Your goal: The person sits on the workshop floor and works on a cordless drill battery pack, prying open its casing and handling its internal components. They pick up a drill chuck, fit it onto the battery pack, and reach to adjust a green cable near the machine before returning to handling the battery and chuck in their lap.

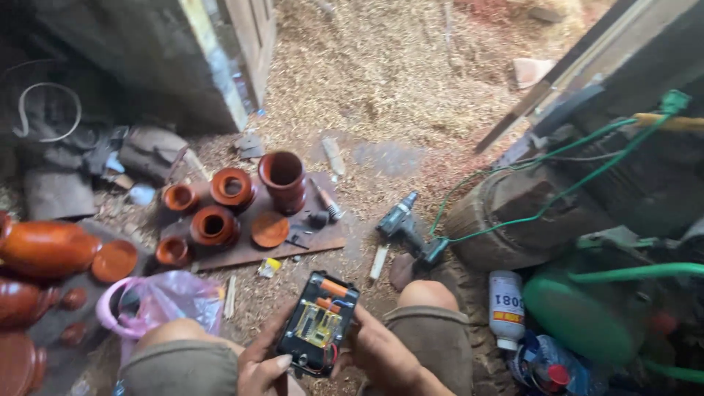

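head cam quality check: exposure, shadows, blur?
Head view: daylight brightens the sawdust floor at top centre; upper left corner and right edge sink into deep shadow. The open black electronics box in both hands reads clearly; the turned wooden pots are slightly soft. Wide-angle bending at edges.

Rustic woodturning workshop: sawdust floor (381, 66), turned wooden vases (282, 180), cordless drill (402, 220), green hoses (631, 275).

open case (317, 323): black plastic | turned vases (282, 180): glossy wood | floor (381, 73): rough sawdust
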